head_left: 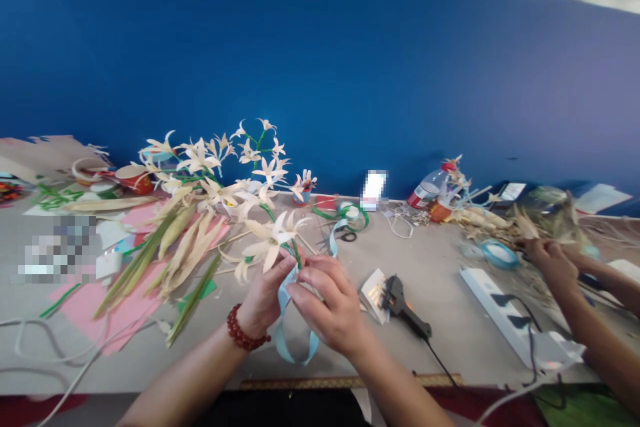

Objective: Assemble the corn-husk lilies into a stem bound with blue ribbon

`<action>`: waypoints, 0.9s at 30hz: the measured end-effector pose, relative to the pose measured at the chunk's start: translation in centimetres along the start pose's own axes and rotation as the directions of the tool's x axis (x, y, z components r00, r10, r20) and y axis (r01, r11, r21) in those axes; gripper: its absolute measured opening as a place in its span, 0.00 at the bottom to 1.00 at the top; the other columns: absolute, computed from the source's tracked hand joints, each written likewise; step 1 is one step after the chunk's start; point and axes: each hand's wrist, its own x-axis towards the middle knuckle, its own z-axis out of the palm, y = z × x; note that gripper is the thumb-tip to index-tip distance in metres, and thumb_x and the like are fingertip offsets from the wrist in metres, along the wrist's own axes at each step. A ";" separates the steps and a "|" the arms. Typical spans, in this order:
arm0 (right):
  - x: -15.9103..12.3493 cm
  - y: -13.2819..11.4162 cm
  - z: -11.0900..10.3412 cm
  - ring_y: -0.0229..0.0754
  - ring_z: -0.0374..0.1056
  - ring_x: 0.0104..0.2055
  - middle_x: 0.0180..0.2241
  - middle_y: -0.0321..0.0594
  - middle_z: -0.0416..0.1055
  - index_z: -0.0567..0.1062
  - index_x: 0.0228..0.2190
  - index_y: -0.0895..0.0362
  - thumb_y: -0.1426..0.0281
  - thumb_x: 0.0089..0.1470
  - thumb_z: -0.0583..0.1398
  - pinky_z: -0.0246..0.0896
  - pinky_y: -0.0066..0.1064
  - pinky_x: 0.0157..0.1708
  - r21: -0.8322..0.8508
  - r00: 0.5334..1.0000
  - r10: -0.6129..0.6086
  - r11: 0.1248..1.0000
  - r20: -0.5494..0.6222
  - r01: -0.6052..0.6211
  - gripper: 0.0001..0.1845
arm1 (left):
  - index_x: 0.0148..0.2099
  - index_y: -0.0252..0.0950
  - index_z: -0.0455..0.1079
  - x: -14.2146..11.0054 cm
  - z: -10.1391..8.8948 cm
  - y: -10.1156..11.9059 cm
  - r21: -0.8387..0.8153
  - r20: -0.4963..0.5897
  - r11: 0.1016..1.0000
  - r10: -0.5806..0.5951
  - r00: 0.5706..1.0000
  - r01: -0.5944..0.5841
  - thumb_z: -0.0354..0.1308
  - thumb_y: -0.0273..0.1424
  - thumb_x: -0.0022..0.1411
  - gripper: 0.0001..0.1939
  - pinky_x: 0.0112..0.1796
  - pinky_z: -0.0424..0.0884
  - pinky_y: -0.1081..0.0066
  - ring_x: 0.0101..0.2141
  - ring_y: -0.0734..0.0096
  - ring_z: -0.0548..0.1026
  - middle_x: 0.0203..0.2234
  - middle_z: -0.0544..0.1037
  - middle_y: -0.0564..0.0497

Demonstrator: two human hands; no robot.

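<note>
Pale cream artificial flowers [274,240] on a green-wrapped stem rise from between my two hands near the table's middle. My left hand [273,283], with a dark red bead bracelet [243,330] at its wrist, grips the stem low down. My right hand [327,297] is closed beside it, its fingertips pinching a light blue ribbon [295,350] against the stem. The ribbon hangs in a loop below my hands, and a further length [334,238] shows behind them. My fingers partly hide the lower stem.
More cream flowers [200,157] stand back left, above dried corn husks [187,253] and pink paper [123,310]. A black glue gun [404,307] lies right of my hands, near a white power strip [505,313]. Another person's hands [555,263] work at far right. Scissors [347,236] lie behind.
</note>
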 end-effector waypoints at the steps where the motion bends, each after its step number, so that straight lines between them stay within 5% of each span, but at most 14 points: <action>1: -0.1 0.0 0.0 0.46 0.71 0.41 0.36 0.40 0.76 0.75 0.38 0.50 0.76 0.56 0.60 0.69 0.44 0.48 0.023 1.000 0.021 1.000 -0.011 -0.021 0.10 | 0.28 0.34 0.71 0.0 0.0 0.0 -0.003 0.005 1.000 0.005 1.000 -0.005 0.68 0.30 0.52 0.08 0.34 0.68 0.74 0.28 0.74 0.71 0.25 0.74 0.54; 9: -1.0 0.1 0.7 0.50 0.71 0.42 0.40 0.46 0.75 0.72 0.45 0.51 0.81 0.50 0.62 0.70 0.46 0.41 0.108 0.974 0.184 0.979 -0.129 -0.171 0.21 | 0.25 0.34 0.72 0.0 0.7 0.0 -0.037 -0.056 0.996 0.078 0.995 -0.080 0.70 0.30 0.48 0.10 0.39 0.69 0.73 0.28 0.75 0.71 0.24 0.74 0.54; 27: -0.3 0.1 1.0 0.46 0.71 0.37 0.34 0.43 0.74 0.73 0.40 0.52 0.80 0.52 0.59 0.69 0.40 0.36 0.342 0.929 0.339 0.899 -0.149 -0.273 0.15 | 0.24 0.35 0.73 -0.1 0.3 -0.5 -0.032 -0.042 0.997 0.070 0.997 -0.072 0.71 0.30 0.48 0.09 0.34 0.68 0.72 0.28 0.73 0.71 0.24 0.74 0.54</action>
